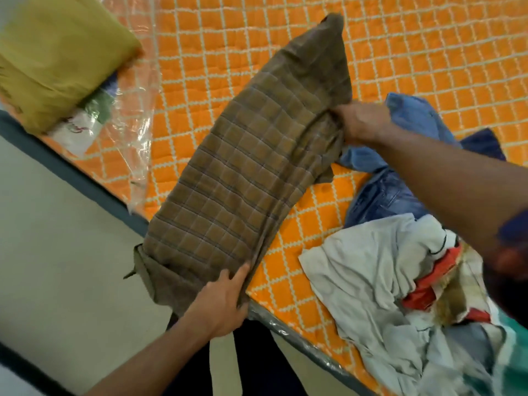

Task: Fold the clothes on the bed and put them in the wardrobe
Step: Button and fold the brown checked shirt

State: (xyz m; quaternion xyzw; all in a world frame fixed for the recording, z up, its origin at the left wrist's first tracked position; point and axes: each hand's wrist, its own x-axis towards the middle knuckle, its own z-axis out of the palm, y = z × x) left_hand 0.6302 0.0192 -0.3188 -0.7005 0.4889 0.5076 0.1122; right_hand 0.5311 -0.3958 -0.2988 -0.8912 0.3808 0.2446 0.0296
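Brown checked cloth (pixel 245 172), folded into a long band, is stretching between the two hands. The left hand (pixel 223 298) is closing its grip round the near end of the band, fingers curled over the cloth's right-hand edge, just where it is hanging over the side of the bed (pixel 400 52). The right hand (pixel 360 121) is reaching in from the right and holding a tight grip on a gathered fold at the cloth's far right side, with the fabric bunching into creases under the fingers. The cloth is lying diagonally across the orange quilted bedcover with its white lattice stitching, its narrow far end pointing toward the middle of the bed. Blue jeans (pixel 400 190) are lying crumpled beside the cloth and below the right hand and forearm, touching the band's right edge, and a dark blue garment (pixel 483 144) is showing just beyond them. Nearer the person, a pale grey garment (pixel 365 270) is sitting in a loose heap near the bed's edge, with a red-orange piece (pixel 437 270) tucked into its folds. Well apart, at the far left corner, an olive-yellow bundle (pixel 57 58) is resting on the bed beside a crinkled sheet of clear plastic (pixel 137 115). A pale floor (pixel 57 252) is showing beside the bed.
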